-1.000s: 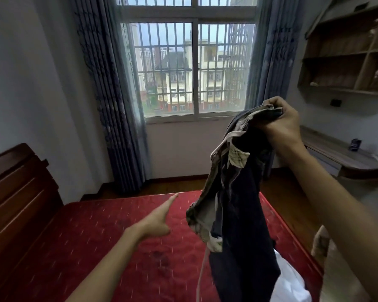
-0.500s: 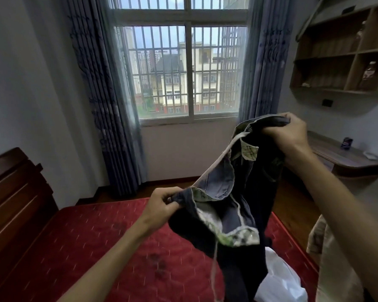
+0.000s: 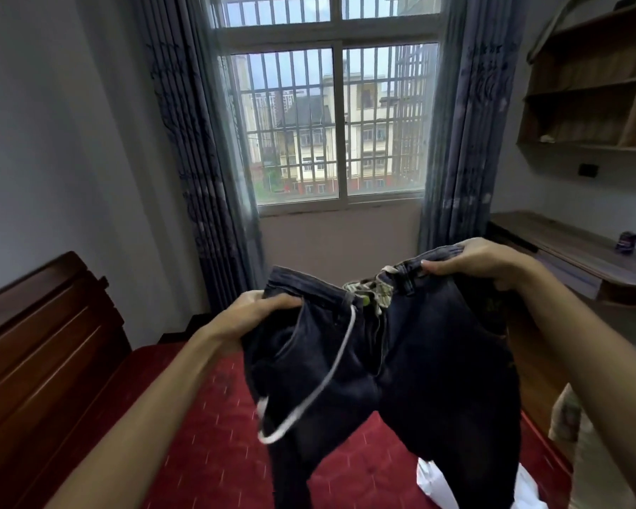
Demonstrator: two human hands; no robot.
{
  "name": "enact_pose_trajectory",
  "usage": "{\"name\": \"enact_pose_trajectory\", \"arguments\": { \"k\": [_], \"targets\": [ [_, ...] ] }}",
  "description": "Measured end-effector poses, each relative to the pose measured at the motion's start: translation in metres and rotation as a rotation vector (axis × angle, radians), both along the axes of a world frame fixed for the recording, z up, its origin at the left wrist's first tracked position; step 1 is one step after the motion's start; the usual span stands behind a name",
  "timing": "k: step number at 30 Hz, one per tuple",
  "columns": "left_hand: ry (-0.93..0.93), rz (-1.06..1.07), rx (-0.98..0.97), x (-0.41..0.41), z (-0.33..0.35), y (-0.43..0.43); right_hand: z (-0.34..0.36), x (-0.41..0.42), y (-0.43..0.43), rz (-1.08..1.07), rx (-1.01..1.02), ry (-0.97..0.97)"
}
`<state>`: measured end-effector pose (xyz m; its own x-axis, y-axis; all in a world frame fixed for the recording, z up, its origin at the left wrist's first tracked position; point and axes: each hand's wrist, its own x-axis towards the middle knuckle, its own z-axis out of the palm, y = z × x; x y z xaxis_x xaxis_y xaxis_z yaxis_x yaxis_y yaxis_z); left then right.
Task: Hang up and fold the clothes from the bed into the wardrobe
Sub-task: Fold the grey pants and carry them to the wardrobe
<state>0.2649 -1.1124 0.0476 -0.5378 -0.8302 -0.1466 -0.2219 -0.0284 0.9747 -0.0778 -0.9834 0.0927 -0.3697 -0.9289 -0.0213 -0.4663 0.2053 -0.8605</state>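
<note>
A pair of dark blue jeans (image 3: 412,365) hangs spread by its waistband above the red bed (image 3: 206,450). My left hand (image 3: 257,310) grips the left end of the waistband. My right hand (image 3: 474,259) grips the right end, a little higher. A white drawstring (image 3: 320,391) loops down over the front of the jeans. A white garment (image 3: 437,483) lies on the bed below the right leg, partly hidden by the jeans. No wardrobe is in view.
A dark wooden headboard (image 3: 41,343) stands at the left. A barred window (image 3: 335,123) with grey-blue curtains faces me. At the right are a wooden desk (image 3: 573,251) with a small can (image 3: 628,242) and wall shelves (image 3: 595,86).
My left hand went from open and empty to gripping the waistband. Both hands pulled the bunched jeans apart so they hang spread, and my right hand dropped lower.
</note>
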Motion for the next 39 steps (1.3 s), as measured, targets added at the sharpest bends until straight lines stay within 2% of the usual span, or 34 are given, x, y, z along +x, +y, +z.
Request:
{"name": "enact_pose_trajectory", "arguments": {
  "k": [3, 6, 8, 11, 16, 18, 23, 25, 27, 28, 29, 30, 32, 33, 34, 36, 39],
  "targets": [
    [0.007, 0.106, -0.033, 0.01, 0.001, -0.009, 0.0, -0.002, -0.005, -0.019, 0.021, 0.032],
    [0.056, 0.387, -0.038, 0.01, 0.009, -0.017, -0.005, -0.002, -0.017, -0.285, -0.022, 0.216],
    [0.086, 0.466, -0.063, 0.001, 0.015, -0.012, -0.006, 0.012, -0.026, -0.373, -0.018, 0.345],
    [0.112, 0.435, -0.145, -0.02, 0.027, 0.009, 0.001, 0.047, -0.037, -0.347, -0.121, 0.361],
    [0.201, 0.315, -0.13, -0.045, 0.042, 0.041, 0.02, 0.107, -0.042, -0.231, -0.348, 0.294],
    [0.248, 0.298, -0.18, -0.052, 0.045, 0.047, 0.021, 0.132, -0.041, -0.163, -0.43, 0.25],
    [0.366, 0.314, -0.298, -0.057, 0.04, 0.059, 0.013, 0.168, -0.022, 0.132, -0.398, -0.075],
    [0.465, 0.276, -0.201, -0.056, 0.034, 0.061, 0.007, 0.167, -0.02, 0.184, -0.415, -0.018],
    [0.542, 0.188, -0.095, -0.054, 0.025, 0.056, -0.001, 0.16, -0.027, 0.096, -0.477, 0.138],
    [0.544, 0.16, -0.106, -0.051, 0.022, 0.053, -0.004, 0.154, -0.031, 0.053, -0.502, 0.119],
    [0.516, 0.168, -0.195, -0.046, 0.019, 0.049, -0.007, 0.15, -0.035, 0.042, -0.528, 0.022],
    [0.435, 0.218, -0.377, -0.039, 0.014, 0.042, -0.01, 0.147, -0.036, 0.046, -0.539, -0.071],
    [0.202, 0.429, -0.851, -0.024, 0.003, 0.021, -0.015, 0.147, -0.036, 0.066, -0.539, -0.174],
    [0.114, 0.538, -0.984, -0.017, -0.004, 0.009, -0.017, 0.148, -0.036, 0.083, -0.53, -0.216],
    [0.051, 0.598, -1.001, -0.01, -0.011, -0.002, -0.019, 0.148, -0.037, 0.101, -0.515, -0.258],
    [0.032, 0.533, -0.816, 0.005, -0.022, -0.025, -0.021, 0.148, -0.041, 0.135, -0.476, -0.357],
    [0.206, 0.22, -0.391, 0.024, -0.035, -0.046, -0.024, 0.145, -0.053, 0.189, -0.429, -0.428]
  ]
}}
